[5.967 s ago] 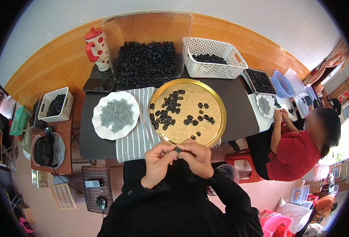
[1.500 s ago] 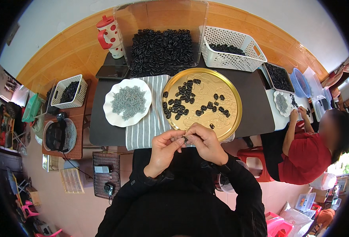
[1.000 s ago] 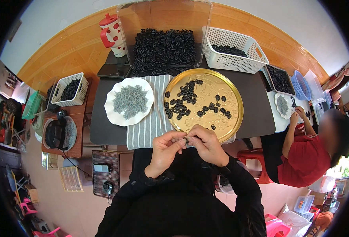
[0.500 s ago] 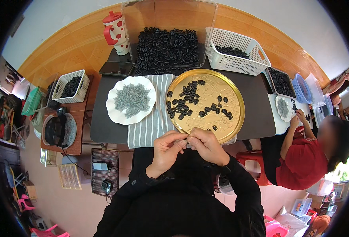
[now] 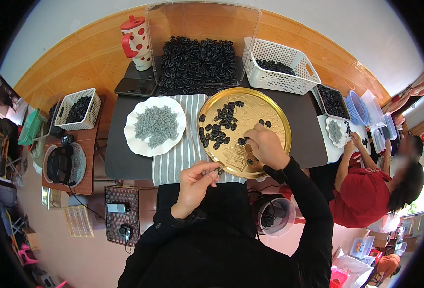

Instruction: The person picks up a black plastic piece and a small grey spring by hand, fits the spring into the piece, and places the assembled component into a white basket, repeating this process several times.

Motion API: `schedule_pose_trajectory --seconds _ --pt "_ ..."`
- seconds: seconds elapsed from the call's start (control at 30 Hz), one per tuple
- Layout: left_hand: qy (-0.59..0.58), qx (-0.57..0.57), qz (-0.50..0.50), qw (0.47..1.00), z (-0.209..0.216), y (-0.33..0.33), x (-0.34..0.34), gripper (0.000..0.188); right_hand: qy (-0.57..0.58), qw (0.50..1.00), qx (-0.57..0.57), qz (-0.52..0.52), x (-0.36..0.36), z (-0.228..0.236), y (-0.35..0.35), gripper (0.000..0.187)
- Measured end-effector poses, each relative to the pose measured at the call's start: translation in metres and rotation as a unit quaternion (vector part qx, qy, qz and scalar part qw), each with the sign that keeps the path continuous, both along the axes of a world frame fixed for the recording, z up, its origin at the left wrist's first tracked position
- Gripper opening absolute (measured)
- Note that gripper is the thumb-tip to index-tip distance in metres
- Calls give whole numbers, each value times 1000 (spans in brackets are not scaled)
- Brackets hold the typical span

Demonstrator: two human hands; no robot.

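My left hand (image 5: 196, 185) is at the front edge of the round gold tray (image 5: 287, 129), thumb and fingers pinched on a small dark piece (image 5: 218, 170), mostly hidden by the fingertips. Over the tray's right half, my right hand (image 5: 269, 148) reaches down with its fingers drawn together beside small black oval pieces (image 5: 242, 141). What those fingers hold, if anything, is hidden. More black oval pieces (image 5: 217, 133) lie scattered on the tray's left side. A white scalloped plate (image 5: 131, 139) heaped with small grey screw-like pieces (image 5: 155, 126) stands left of the tray on a striped cloth (image 5: 193, 108).
Behind the tray stand a clear bin (image 5: 250, 29) of black pieces and a white perforated basket (image 5: 288, 85). A spotted tumbler (image 5: 137, 43) and a dark phone (image 5: 135, 87) are at the back left. A co-worker in red (image 5: 365, 197) sits at a table on the right.
My right hand has left my left hand and moved up and right over the tray. My left hand stays pinched near the tray's front edge. The view has shifted slightly.
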State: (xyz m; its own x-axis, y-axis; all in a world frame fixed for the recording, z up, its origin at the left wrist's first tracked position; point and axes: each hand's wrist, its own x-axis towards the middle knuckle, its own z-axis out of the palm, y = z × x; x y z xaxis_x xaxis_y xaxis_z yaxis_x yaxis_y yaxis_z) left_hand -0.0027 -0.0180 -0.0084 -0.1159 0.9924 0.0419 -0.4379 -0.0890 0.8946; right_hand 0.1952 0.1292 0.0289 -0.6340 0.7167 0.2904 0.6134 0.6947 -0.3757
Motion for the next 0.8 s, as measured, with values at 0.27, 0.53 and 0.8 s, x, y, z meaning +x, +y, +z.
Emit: schedule_pose_trajectory --seconds 0.27,0.53,0.8 --pt "-12 -7 -4 1000 1 -3 -5 20 -90 989 9 120 -12 -2 13 15" --pt "-11 -13 -8 1000 -2 -2 -2 20 -57 992 14 115 -13 3 -24 13" --pt "-1 -11 -12 1000 -2 -1 -1 21 7 995 -59 82 7 14 -14 8"
